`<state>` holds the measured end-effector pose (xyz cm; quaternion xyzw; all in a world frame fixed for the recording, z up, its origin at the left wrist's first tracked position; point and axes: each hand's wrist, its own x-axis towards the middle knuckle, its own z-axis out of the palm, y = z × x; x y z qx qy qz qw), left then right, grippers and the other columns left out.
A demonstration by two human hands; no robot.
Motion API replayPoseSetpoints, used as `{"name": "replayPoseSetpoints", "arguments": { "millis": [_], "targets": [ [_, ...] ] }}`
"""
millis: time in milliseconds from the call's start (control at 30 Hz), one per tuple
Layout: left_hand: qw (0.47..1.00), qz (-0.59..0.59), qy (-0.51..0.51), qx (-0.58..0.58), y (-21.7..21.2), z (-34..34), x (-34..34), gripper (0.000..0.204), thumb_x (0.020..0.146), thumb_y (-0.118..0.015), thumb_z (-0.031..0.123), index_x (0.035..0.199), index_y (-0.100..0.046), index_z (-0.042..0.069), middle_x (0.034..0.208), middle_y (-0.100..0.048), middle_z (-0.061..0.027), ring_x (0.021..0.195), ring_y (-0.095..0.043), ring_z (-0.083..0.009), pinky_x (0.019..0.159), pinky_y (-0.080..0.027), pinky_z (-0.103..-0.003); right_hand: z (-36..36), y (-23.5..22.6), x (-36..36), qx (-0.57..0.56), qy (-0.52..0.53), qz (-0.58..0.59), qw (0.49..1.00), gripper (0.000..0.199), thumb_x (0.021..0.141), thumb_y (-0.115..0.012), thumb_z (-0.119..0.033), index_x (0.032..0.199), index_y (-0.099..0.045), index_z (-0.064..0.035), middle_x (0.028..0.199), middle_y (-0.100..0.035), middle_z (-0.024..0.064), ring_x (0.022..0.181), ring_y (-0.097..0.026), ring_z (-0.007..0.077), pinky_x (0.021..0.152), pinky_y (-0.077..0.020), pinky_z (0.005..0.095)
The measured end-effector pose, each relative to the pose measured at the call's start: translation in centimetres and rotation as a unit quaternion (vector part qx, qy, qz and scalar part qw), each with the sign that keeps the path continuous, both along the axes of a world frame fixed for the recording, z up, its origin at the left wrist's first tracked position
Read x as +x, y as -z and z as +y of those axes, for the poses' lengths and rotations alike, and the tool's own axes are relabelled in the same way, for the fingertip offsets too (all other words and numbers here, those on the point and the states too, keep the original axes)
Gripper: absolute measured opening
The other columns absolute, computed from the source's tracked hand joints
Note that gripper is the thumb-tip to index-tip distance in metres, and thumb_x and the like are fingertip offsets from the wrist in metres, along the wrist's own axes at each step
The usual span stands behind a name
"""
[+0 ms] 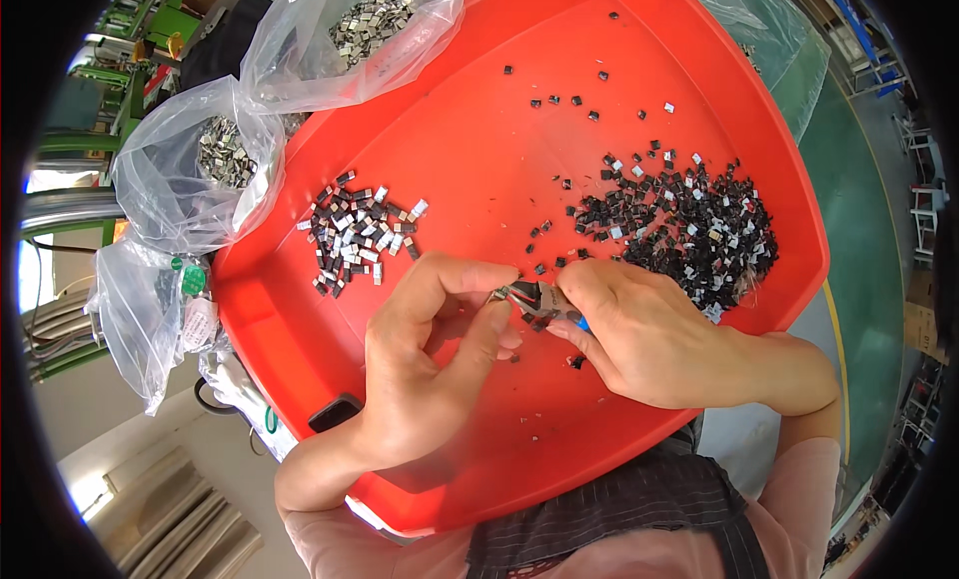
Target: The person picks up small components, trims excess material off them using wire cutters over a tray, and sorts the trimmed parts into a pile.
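Both of my hands are over a large red plastic tray (470,169). Between thumb and forefinger, my left hand (420,354) pinches a small metal connector piece (498,294). My right hand (644,329) is closed around pliers (547,299), with a bit of blue handle showing. The jaws of the pliers meet the piece at my left fingertips; their exact grip is too small to make out. Left of my hands lies a loose pile of small silver-and-black connectors (350,234). A bigger heap of small black pieces (704,224), some with white faces, spreads on the right.
Clear plastic bags with small metal parts (372,29) (226,151) stand along the tray's far left side. Another clear bag (130,324) hangs nearer. A dark flat object (335,412) rests at the tray's left rim. Stray black bits (576,100) dot the tray's far part.
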<state>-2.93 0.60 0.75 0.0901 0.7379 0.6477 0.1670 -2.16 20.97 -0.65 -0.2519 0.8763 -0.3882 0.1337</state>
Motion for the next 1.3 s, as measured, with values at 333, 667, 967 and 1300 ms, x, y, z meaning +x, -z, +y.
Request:
{"name": "replayPoseSetpoints", "arguments": {
  "millis": [333, 667, 967, 1300],
  "targets": [
    [0.998, 0.029, -0.011, -0.051, 0.1, 0.2, 0.1, 0.024, 0.084, -0.06, -0.01, 0.107, -0.058, -0.004, 0.09, -0.057, -0.009, 0.073, -0.066, -0.0139, 0.061, -0.057, -0.023, -0.1, 1.4, 0.0, 0.086, 0.037, 0.177, 0.98, 0.022, 0.074, -0.064, -0.005, 0.091, -0.05, -0.0033, 0.076, -0.051, 0.0088, 0.071, -0.052, 0.0245, 0.062, -0.0386, 0.0361],
    [0.991, 0.102, 0.022, -0.079, 0.5, 0.2, 0.0, 0.022, 0.088, -0.055, -0.008, 0.109, -0.055, -0.005, 0.087, -0.058, -0.0073, 0.072, -0.064, -0.0119, 0.06, -0.054, -0.022, 0.0, 1.1, 0.0, 0.097, 0.039, 0.189, 0.976, 0.021, 0.072, -0.061, -0.004, 0.089, -0.05, -0.0031, 0.074, -0.05, 0.0086, 0.068, -0.051, 0.0239, 0.059, -0.0386, 0.0357],
    [0.986, 0.142, -0.004, -0.092, 0.7, 0.4, 0.1, 0.028, 0.079, -0.063, -0.013, 0.105, -0.059, -0.005, 0.087, -0.058, -0.0119, 0.07, -0.067, -0.0172, 0.055, -0.055, -0.024, 0.0, 0.9, 0.0, 0.112, 0.043, 0.175, 0.977, 0.028, 0.068, -0.066, -0.002, 0.091, -0.05, -0.0027, 0.077, -0.051, 0.0096, 0.071, -0.052, 0.0263, 0.063, -0.0394, 0.0372],
    [0.974, 0.195, 0.004, -0.116, 1.1, 0.6, 0.1, 0.03, 0.077, -0.065, -0.013, 0.105, -0.06, -0.005, 0.088, -0.058, -0.0133, 0.069, -0.067, -0.0187, 0.055, -0.056, -0.026, 0.1, 1.3, 0.2, 0.119, 0.041, 0.203, 0.971, 0.023, 0.071, -0.062, -0.005, 0.09, -0.049, -0.0034, 0.074, -0.049, 0.008, 0.068, -0.05, 0.0232, 0.06, -0.0387, 0.0354]
  ]
}}
